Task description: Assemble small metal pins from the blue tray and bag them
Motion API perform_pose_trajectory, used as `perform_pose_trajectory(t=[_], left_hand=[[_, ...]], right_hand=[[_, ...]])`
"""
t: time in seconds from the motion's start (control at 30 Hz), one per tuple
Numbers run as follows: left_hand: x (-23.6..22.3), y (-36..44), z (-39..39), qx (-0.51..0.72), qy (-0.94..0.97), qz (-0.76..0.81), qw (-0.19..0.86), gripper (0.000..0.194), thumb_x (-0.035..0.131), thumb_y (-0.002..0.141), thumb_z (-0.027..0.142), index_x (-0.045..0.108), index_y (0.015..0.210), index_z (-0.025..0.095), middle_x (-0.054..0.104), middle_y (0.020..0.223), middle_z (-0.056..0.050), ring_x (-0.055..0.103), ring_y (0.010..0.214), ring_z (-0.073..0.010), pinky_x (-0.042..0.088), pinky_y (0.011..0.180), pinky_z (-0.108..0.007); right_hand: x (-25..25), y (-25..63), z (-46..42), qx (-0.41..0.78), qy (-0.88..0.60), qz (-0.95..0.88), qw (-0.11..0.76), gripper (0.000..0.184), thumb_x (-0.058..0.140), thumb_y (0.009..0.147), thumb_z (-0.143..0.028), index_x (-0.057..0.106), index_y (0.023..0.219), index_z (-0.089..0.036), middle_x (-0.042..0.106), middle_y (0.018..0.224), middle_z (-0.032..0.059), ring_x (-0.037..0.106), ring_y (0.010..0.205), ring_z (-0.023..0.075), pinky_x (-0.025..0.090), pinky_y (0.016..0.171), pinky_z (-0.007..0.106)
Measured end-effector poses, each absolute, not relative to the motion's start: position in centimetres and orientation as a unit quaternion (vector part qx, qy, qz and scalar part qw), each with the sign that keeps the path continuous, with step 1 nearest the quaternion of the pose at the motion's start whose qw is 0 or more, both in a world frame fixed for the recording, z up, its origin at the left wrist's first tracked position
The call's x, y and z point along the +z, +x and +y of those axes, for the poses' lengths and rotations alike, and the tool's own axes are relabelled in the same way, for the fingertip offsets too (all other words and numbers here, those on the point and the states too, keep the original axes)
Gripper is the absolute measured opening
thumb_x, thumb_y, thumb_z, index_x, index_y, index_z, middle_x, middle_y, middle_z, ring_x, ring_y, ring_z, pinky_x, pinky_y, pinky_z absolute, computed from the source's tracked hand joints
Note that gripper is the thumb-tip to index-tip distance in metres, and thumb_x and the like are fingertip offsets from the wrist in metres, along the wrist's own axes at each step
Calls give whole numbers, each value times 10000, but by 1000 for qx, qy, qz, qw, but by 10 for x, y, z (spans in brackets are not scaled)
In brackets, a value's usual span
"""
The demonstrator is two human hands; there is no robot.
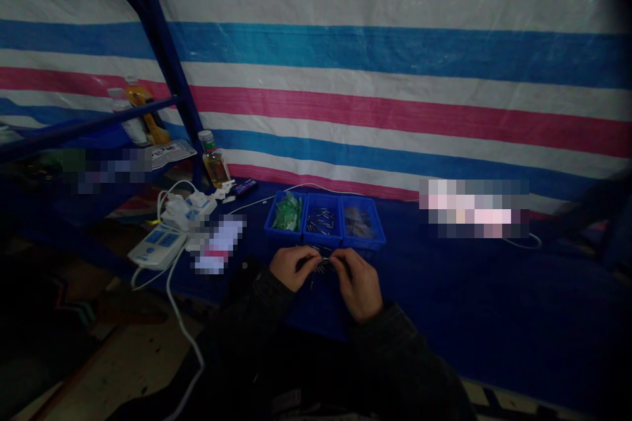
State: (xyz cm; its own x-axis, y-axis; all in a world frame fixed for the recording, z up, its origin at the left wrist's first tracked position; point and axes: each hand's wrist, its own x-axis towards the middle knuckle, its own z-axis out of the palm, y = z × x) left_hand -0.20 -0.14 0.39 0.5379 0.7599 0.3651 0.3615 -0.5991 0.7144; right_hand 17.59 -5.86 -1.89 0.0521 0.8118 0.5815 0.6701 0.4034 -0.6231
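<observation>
The left hand (295, 268) and right hand (358, 283) come out of dark knit sleeves (261, 296) near the front edge of the counter (459, 316), which has a dark blue cover. Their fingertips (315, 260) nearly meet, curled closed around a small metal pin (323, 263), though the exact grip is too small to make out. More thin pins (320, 270) lie just below the fingers. Just beyond the hands, three blue bins stand side by side toward the back edge. The left bin (288, 212) holds green packets, the middle bin (322, 223) holds metal pins, and the right bin (359, 220) holds dark pieces that are hard to identify. Toward the left edge lie two white power strips (157, 247) and a white cable (184, 322). Farther back stand a small blue box (245, 187) and a bottle of yellow liquid (213, 161), beside a blue metal shelf post (190, 105). A pink, white and blue striped tarp (375, 59) hangs behind it all.
</observation>
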Motion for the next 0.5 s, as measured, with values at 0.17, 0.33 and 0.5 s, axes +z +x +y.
perform_pose_trajectory(t=[0.17,0.33,0.5], left_hand=[[3,-1,-1,331,827,342,299,222,554,935,318,704,887,162,726,734,-23,664,668,-132,482,626,-203],[3,-1,-3,336,826,342,297,230,557,935,329,707,884,162,728,737,-22,656,653,-125,480,631,-201],[2,-1,-2,340,823,351,291,233,569,927,337,714,885,159,725,731,-18,649,649,-120,475,627,-196]], right_hand=[[-15,175,-61,87,-515,-701,486,132,469,973,-235,600,991,-232,652,923,50,642,862,193,503,768,308],[-15,176,-61,79,-533,-693,479,142,475,973,-239,604,914,-232,647,884,41,635,827,187,489,767,300],[-17,178,-60,65,-550,-687,471,188,466,981,-254,604,859,-221,637,830,33,621,768,175,472,743,293]])
